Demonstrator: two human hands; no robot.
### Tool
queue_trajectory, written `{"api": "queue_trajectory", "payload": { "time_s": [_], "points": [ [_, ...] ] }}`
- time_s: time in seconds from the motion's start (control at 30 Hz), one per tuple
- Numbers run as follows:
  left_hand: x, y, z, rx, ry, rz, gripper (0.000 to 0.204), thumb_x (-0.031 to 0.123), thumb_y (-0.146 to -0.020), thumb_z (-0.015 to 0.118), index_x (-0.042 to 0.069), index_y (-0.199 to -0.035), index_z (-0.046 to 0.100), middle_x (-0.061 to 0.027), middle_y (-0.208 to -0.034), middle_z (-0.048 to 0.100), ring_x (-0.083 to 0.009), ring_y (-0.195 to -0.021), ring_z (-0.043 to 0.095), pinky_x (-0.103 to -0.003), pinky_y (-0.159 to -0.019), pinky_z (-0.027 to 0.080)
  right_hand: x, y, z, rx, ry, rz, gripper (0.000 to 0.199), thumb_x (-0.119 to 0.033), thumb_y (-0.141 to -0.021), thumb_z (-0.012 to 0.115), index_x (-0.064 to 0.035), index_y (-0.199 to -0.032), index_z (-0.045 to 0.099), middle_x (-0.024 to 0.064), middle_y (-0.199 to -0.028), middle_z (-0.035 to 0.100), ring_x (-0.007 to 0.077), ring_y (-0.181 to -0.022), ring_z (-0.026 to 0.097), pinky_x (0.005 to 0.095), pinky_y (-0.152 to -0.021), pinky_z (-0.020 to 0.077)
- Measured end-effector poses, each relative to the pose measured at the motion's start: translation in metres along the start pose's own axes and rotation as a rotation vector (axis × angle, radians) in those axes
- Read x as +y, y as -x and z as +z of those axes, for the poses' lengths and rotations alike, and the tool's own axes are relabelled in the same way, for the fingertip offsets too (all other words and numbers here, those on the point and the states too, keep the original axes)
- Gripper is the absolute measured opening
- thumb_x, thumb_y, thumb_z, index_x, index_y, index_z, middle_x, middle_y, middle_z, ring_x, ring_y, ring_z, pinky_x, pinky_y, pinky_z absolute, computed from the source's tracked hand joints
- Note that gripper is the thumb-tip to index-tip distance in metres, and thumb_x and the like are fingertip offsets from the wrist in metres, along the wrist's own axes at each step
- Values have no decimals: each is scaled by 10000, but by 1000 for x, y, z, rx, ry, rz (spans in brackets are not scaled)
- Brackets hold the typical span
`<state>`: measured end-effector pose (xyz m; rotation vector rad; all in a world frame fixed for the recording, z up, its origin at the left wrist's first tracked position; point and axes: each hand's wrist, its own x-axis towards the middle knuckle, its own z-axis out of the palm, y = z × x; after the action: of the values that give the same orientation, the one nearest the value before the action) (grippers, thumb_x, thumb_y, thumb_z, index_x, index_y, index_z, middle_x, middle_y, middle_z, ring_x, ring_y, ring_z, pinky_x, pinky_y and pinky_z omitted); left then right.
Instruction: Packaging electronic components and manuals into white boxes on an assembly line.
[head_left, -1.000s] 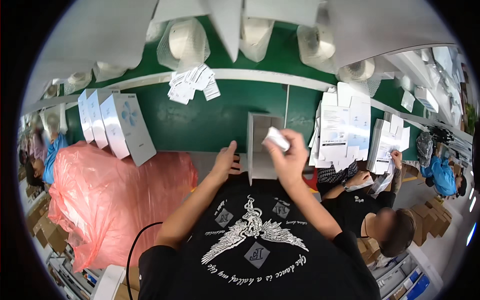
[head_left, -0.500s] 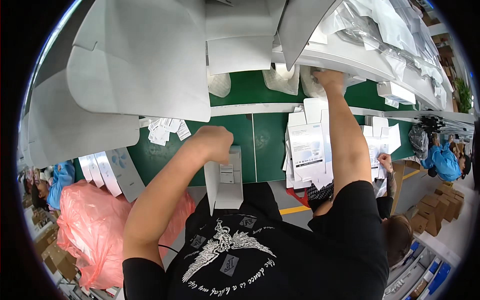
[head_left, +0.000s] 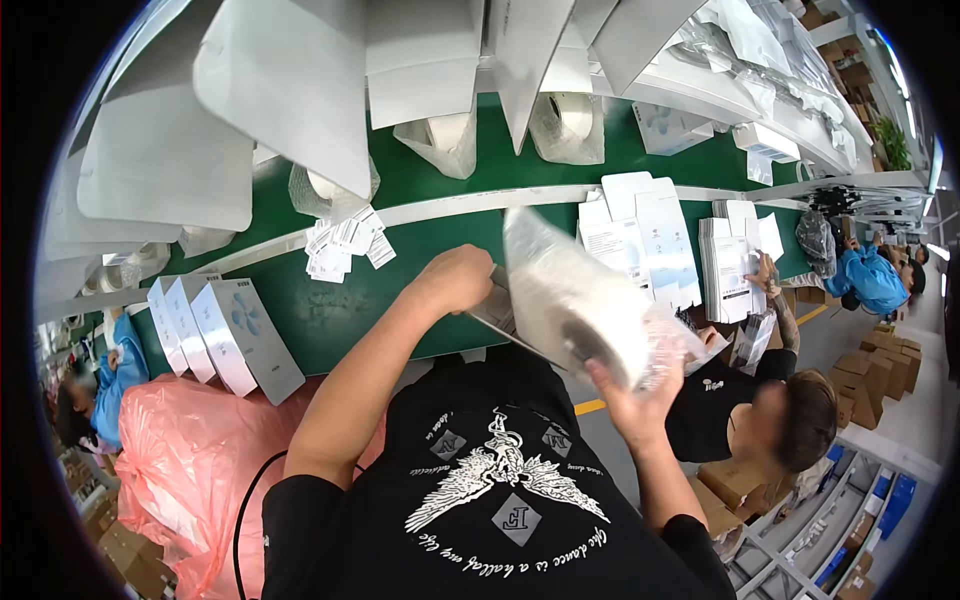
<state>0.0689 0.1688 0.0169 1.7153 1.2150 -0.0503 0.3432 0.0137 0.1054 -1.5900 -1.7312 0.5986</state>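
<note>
Closed in a fist, my left hand (head_left: 455, 280) grips the edge of an open box (head_left: 497, 312), which is tilted and partly hidden. Right beside that box is a white rounded device in a clear plastic bag (head_left: 568, 285), slightly blurred, with a dark round opening at its lower end. My right hand (head_left: 640, 405) has its fingers round the near end of this bag. The device overlaps the box in the view, so I cannot tell whether they touch. Small white labels (head_left: 345, 243) lie scattered on the green table (head_left: 415, 235) beyond my left hand.
Closed white boxes (head_left: 240, 340) stand at the left above a pink plastic bag (head_left: 170, 470). Flat cartons (head_left: 650, 240) are stacked at the right. More bagged devices (head_left: 567, 130) sit behind a white rail (head_left: 450, 205), beneath grey flaps (head_left: 300, 90). A co-worker (head_left: 740, 410) is close on the right.
My right hand has come back from behind the rail, bringing the bagged device toward me beside the box. The box in my left hand has tilted, and the head view has shifted.
</note>
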Motion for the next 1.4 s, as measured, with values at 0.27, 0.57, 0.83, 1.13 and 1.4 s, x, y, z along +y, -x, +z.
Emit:
{"api": "queue_trajectory", "payload": {
  "time_s": [0.27,0.57,0.83,1.13,1.4],
  "points": [
    [-32,-4,20,-5,73,-27,278,172,-925,672,-105,-921,699,-215,-762,715,-302,-506,691,-421,-560,577,-2,-19,103,-354,821,-524,720,-270,-884,776,-117,-1546,538,265,-1384,560,453,-1103,670,504,-926,589],
    [-26,71,13,1095,536,122,226,181,-991,771,-43,-986,735,-107,-809,747,-152,-672,686,-274,-643,534,44,-142,106,-393,639,-3,445,-157,-970,583,-152,-1414,591,295,-1345,540,485,-1033,694,552,-830,606],
    [90,120,-100,1926,198,614,143,3,-917,816,-47,-992,706,-79,-840,708,-106,-673,573,-269,-577,422,134,-354,225,135,524,-444,561,-237,-936,720,-126,-1468,577,247,-1424,601,458,-1219,645,553,-969,562],
    [110,206,-87,2035,167,264,52,-49,-995,687,-64,-1000,736,-133,-1003,762,-141,-846,673,-296,-767,571,192,-371,156,236,206,-86,578,-425,-897,740,-133,-1391,673,174,-1392,677,459,-1240,635,556,-1039,507],
    [131,393,-66,1746,-33,64,315,93,-946,643,-136,-1145,730,-219,-1213,721,-241,-1048,678,-371,-1010,525,390,-447,209,375,596,-578,609,-517,-908,703,-165,-1405,687,169,-1387,692,409,-1289,642,530,-1077,516]
  ]
}}
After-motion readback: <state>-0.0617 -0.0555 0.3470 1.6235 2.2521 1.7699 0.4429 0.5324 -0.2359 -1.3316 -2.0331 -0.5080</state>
